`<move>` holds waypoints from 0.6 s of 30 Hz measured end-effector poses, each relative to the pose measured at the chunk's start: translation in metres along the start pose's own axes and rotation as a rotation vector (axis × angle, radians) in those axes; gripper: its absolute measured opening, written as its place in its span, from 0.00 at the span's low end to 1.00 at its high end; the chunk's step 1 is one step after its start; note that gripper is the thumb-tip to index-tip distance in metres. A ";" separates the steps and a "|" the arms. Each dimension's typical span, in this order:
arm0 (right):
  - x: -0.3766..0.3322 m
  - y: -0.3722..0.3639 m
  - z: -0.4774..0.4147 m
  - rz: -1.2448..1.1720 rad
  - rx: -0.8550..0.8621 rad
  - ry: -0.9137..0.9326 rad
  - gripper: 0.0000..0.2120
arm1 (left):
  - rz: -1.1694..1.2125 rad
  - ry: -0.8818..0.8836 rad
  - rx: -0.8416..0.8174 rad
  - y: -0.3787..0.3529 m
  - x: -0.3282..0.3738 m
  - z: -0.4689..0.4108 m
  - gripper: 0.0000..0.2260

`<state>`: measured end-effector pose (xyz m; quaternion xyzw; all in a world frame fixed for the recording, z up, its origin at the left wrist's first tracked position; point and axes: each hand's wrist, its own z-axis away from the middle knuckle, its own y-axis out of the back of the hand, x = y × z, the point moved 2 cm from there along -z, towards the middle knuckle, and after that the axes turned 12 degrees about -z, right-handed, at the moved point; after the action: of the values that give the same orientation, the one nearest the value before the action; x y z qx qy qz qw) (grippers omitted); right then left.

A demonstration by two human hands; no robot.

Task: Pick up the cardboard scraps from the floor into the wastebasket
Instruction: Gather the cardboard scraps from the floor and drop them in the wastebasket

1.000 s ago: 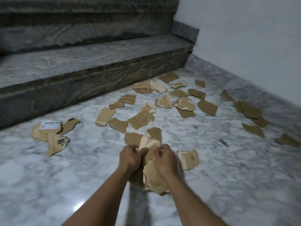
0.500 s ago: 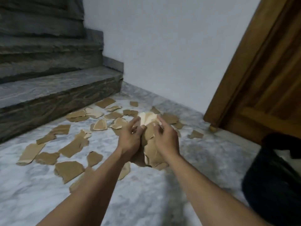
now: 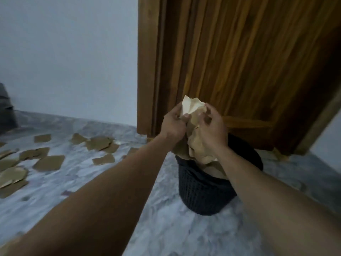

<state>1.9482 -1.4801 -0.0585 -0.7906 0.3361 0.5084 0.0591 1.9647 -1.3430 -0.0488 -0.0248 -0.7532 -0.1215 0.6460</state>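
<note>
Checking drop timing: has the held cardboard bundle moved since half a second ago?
Yes. The bundle went from over the floor left of the wastebasket to above its opening.

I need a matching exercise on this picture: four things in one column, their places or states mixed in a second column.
1. bundle of scraps
2. wastebasket
3. loose scraps
4. wooden door

a. lying on the marble floor
b. gripped by left hand and right hand
c. behind the wastebasket
d. dark, below the bundle

Pairs: 1-b, 2-d, 3-a, 4-c.

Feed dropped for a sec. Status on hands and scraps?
Left hand, right hand grip scrap bundle above wastebasket. Loose scraps on floor. Nothing blocking.
</note>
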 end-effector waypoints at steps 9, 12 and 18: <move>0.077 0.076 -0.018 0.068 0.086 -0.127 0.20 | -0.080 0.084 -0.067 -0.091 -0.025 -0.030 0.10; 0.095 0.104 -0.018 0.229 0.068 -0.205 0.24 | -0.502 0.041 0.013 -0.075 -0.048 -0.029 0.22; 0.144 0.139 0.004 0.202 -0.104 -0.630 0.29 | -0.528 0.331 -0.045 -0.050 -0.100 -0.016 0.33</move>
<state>1.9000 -1.6533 -0.1469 -0.5594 0.3515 0.7475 0.0691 1.9866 -1.3831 -0.1525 0.1778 -0.6155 -0.3041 0.7051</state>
